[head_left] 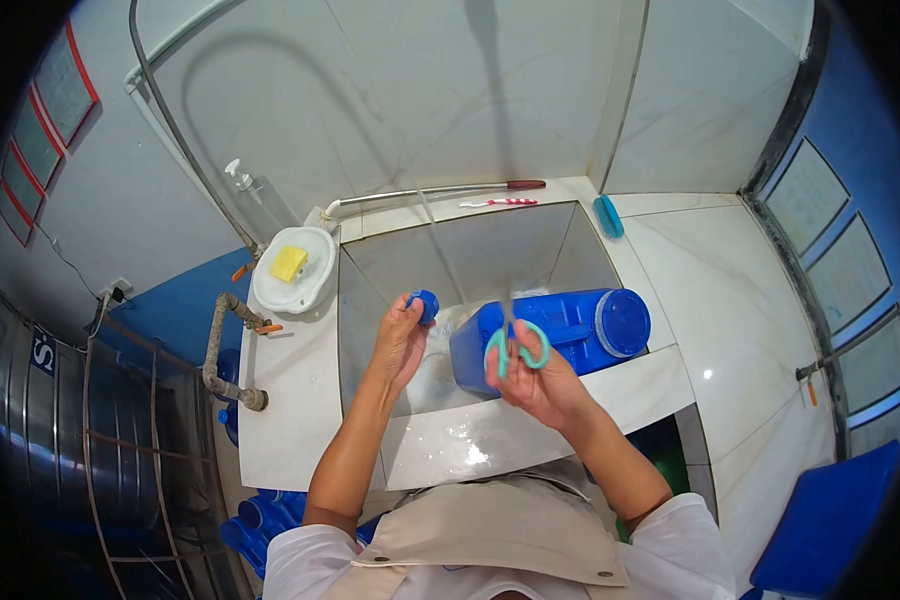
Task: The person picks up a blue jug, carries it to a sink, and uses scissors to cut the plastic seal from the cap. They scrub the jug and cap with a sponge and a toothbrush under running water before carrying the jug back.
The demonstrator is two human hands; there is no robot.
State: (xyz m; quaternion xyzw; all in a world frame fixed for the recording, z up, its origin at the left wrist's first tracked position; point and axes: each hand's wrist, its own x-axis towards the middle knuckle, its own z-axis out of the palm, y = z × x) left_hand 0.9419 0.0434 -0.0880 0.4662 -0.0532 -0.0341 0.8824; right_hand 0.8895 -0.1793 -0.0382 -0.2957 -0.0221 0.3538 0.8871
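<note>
Over the tiled sink (390, 250), my left hand (403, 335) pinches a small blue cap (425, 306) between thumb and fingers. My right hand (542, 388) has its fingers on the teal handles of a pair of scissors (530, 345), blades pointing up and away from me. Beneath the scissors, a large blue water jug (580, 318) lies on its side in the sink, its wide round lid (623, 322) facing right near the sink's edge. Part of the jug's body is hidden by my right hand.
A white basin (308, 290) with a yellow sponge (289, 263) stands left of the sink, near a pump bottle (260, 195). A striped toothbrush (500, 203), a red-handled metal rod (440, 191) and a blue brush (608, 217) lie along the back ledge. Pipework (215, 350) rises at left.
</note>
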